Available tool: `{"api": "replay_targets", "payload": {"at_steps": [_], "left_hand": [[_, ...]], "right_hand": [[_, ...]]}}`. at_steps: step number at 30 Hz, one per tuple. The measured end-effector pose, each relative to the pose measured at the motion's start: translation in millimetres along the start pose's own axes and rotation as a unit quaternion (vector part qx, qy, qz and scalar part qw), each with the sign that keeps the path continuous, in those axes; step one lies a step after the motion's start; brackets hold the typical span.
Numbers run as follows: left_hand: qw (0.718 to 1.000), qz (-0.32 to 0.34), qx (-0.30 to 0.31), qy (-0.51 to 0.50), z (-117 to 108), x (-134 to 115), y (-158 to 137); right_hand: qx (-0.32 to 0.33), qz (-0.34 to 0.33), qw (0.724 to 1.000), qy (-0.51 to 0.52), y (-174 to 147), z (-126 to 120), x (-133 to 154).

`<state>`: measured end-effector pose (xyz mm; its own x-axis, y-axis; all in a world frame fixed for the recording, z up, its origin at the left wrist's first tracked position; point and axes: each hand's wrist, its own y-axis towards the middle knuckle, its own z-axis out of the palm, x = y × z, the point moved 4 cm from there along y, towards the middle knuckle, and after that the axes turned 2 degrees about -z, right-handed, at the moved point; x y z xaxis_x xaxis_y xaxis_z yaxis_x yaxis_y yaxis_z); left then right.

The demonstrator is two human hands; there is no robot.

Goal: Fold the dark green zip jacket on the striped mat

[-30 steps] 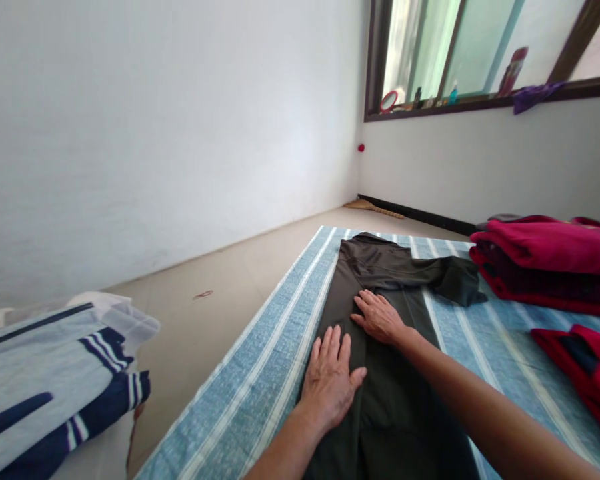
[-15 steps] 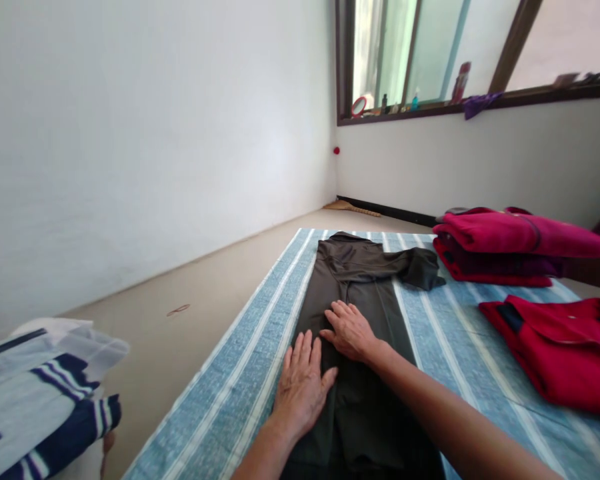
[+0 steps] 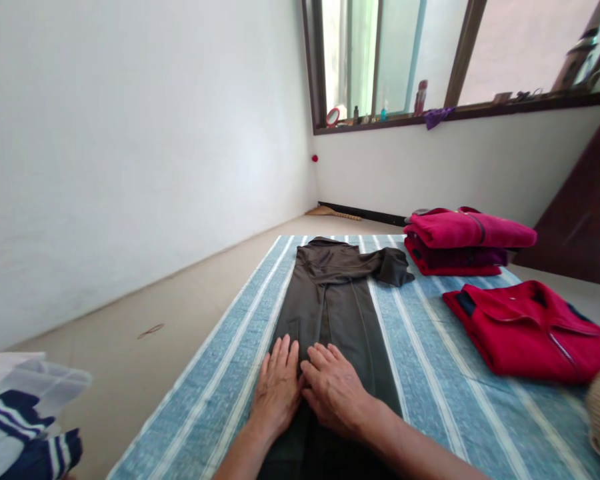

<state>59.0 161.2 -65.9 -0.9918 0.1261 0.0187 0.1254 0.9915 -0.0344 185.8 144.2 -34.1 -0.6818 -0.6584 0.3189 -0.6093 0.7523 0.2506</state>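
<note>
A dark grey-brown long-sleeved garment (image 3: 350,310) with a collar lies lengthwise before me, one sleeve laid across its upper part and sticking out to the right. My left hand (image 3: 279,383) rests flat on its left side, fingers stretched out. Beside it, my right hand (image 3: 333,383) lies on the garment with the fingers slightly bent and the palm down. The two hands nearly touch at the thumbs. Neither holds anything. The garment's lower end runs under my forearms and out of view.
A blue-and-white striped cloth (image 3: 430,347) lies under the garment. To the right are a folded red jacket (image 3: 535,327) and a stack of folded red and purple clothes (image 3: 465,237). White-and-navy clothing (image 3: 25,427) shows at lower left. A wall (image 3: 145,133) stands left.
Both hands have slid down the garment towards me, and the right hand has come closer to the left. The view has turned to the right, bringing a round woven object into sight.
</note>
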Motion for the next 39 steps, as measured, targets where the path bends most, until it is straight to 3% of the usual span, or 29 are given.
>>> {"api": "replay_targets", "payload": {"at_steps": [11,17,20,23,26,32,39], "left_hand": [[0.999,-0.014,-0.013,-0.045,-9,-6,-8],[0.984,0.018,-0.131,-0.12,-10,12,-7],[0.976,0.01,-0.176,-0.127,-11,28,-1],[0.976,0.01,-0.178,-0.128,-11,37,6],[0.979,0.008,-0.157,-0.127,-6,39,9],[0.983,0.004,-0.13,-0.126,1,31,7],[0.99,-0.02,-0.098,-0.104,-4,22,9]], "right_hand": [[-0.002,0.018,0.999,0.036,-13,12,-4],[-0.012,0.033,0.999,0.003,1,4,-28],[-0.004,0.042,0.996,-0.084,24,-3,-51],[0.037,0.01,0.984,-0.175,49,-8,-69],[0.075,-0.051,0.98,-0.176,62,-10,-71],[0.129,-0.214,0.953,-0.171,44,-7,-43],[0.125,-0.193,0.945,-0.233,36,-1,-42]]}}
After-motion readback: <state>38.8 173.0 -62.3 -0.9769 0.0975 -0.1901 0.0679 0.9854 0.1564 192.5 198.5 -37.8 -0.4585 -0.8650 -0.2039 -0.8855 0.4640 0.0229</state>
